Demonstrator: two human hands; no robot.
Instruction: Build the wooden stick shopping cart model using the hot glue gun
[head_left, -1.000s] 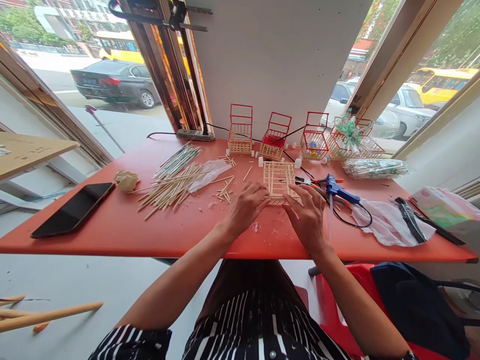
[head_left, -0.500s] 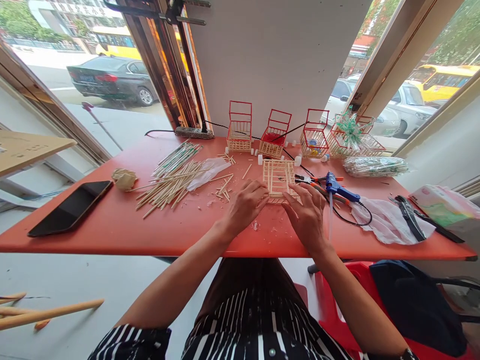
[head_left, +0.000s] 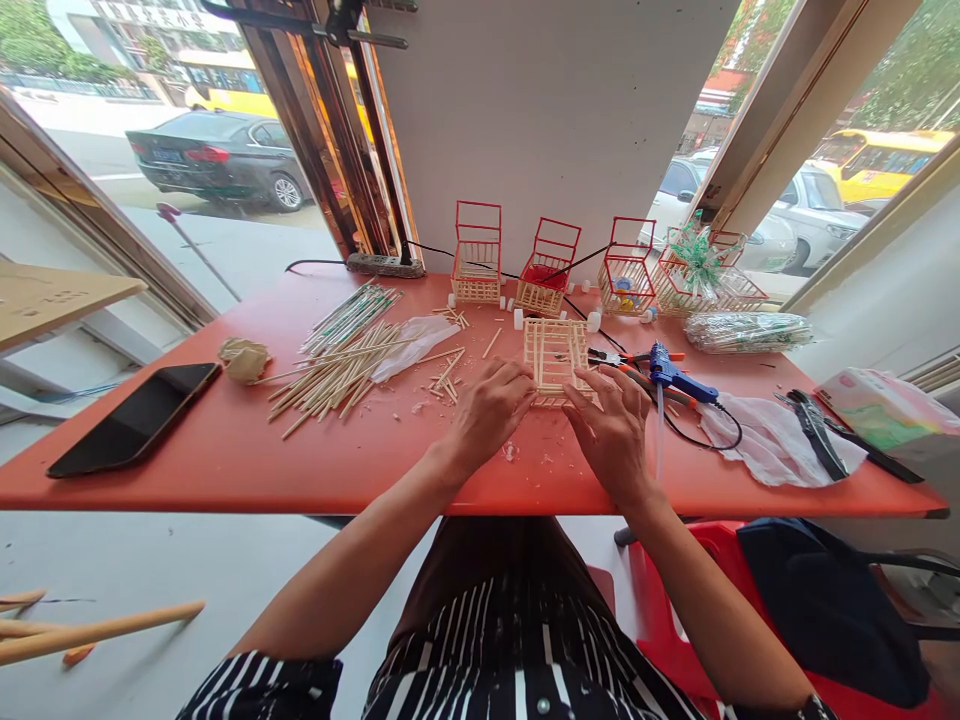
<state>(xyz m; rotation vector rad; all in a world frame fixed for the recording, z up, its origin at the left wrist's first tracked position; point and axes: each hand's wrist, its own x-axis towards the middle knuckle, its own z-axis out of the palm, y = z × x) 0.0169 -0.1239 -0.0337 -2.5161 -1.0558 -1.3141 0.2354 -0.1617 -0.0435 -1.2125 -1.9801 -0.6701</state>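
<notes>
The stick frame (head_left: pixel 556 352) lies flat in the middle of the red table (head_left: pixel 225 450). My left hand (head_left: pixel 491 408) grasps its near-left corner. My right hand (head_left: pixel 613 428), fingers spread loose, touches its near-right edge. The glue gun (head_left: pixel 675 378) lies just to the right.

Near edge of stick frame (head_left: pixel 556 348) under fingers (head_left: pixel 519 380)

- Red table (head_left: pixel 225 470), with a stick frame (head_left: pixel 556 355) flat near the middle.
- Left: black phone (head_left: pixel 135 418), loose sticks (head_left: pixel 337 370).
- Right: blue glue gun (head_left: pixel 671 375), white cloth (head_left: pixel 772 445).
</notes>
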